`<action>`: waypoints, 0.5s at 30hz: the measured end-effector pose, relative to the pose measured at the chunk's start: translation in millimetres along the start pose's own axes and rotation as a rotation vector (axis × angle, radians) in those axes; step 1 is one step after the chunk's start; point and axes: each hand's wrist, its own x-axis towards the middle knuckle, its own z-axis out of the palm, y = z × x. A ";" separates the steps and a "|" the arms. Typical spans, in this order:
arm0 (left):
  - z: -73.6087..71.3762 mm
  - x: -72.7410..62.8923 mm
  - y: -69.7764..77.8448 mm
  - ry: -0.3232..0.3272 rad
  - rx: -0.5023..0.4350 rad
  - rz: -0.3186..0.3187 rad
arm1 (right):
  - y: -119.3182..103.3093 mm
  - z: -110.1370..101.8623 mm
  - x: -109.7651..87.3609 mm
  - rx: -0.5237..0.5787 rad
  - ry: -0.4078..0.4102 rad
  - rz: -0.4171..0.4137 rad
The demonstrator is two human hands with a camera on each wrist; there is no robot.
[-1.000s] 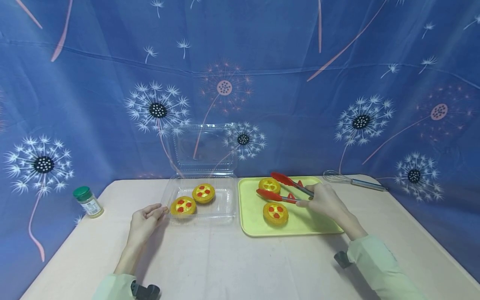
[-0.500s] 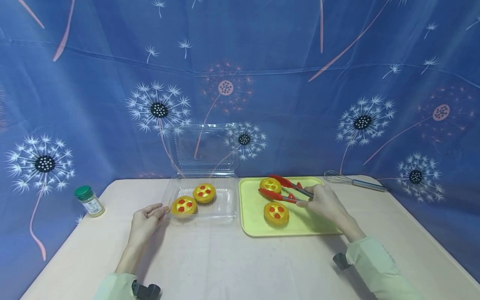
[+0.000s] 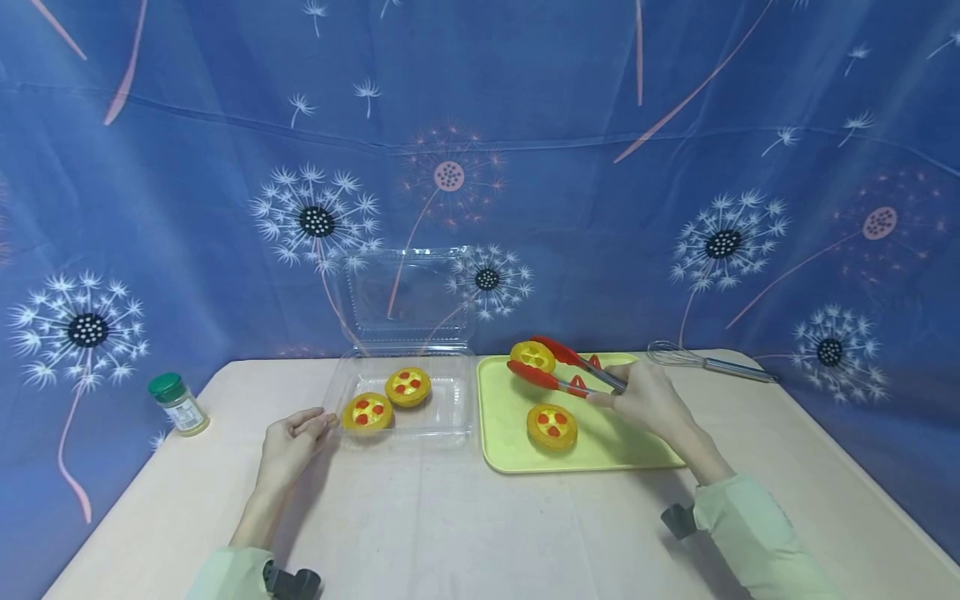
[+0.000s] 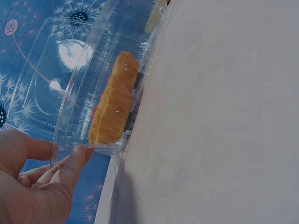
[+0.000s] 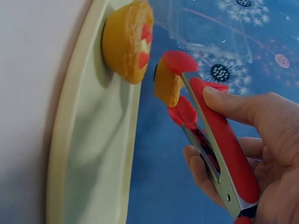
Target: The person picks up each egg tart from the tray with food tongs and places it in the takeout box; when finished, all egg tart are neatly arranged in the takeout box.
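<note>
My left hand (image 3: 288,446) pinches the left rim of a clear plastic clamshell box (image 4: 100,39), its lid standing up at the back. Two egg tarts with red dots, one front left (image 3: 367,413) and one behind it (image 3: 408,387), sit inside the box. In my right hand (image 3: 651,402) are red-tipped tongs (image 5: 229,158), their tips on either side of a yellow tart (image 3: 533,357). That tart appears raised off the back of the yellow tray (image 3: 622,446). Another red-dotted tart (image 3: 552,427) lies on the tray, nearer the front.
A whisk (image 3: 708,362) lies behind the tray at the right. A green-capped seasoning jar (image 3: 177,404) stands at the table's left edge. Behind the table (image 3: 450,533) hangs a blue dandelion-print cloth (image 3: 570,208).
My right hand has raised the tongs a little, and the tart between their tips has moved up and slightly left with them. The left hand stays where it was.
</note>
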 end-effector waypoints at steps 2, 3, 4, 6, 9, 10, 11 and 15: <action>-0.2 0.1 0.0 0.001 0.004 0.000 | -4.4 -1.6 -1.3 -0.002 0.008 0.002; -0.1 0.0 0.2 0.000 0.004 0.000 | -6.8 -2.3 -2.0 -0.004 0.011 0.002; 0.0 -0.1 0.3 0.001 0.008 0.000 | -9.7 -3.0 -2.9 -0.005 0.014 0.002; 0.2 -0.3 0.6 0.004 0.012 -0.001 | -15.9 -4.1 -4.4 -0.002 0.019 0.006; 0.4 -0.5 0.7 0.011 0.016 -0.002 | -26.8 -4.0 -6.2 0.001 0.023 0.001; 0.4 -0.6 0.6 0.013 0.018 -0.003 | -30.7 -3.5 -6.7 -0.001 0.024 -0.008; 0.4 -0.5 0.4 0.014 0.015 -0.002 | -34.6 -2.7 -7.1 0.001 0.022 -0.016; 0.4 0.4 -0.1 0.015 0.011 -0.002 | -51.3 1.7 -8.3 0.012 -0.005 -0.048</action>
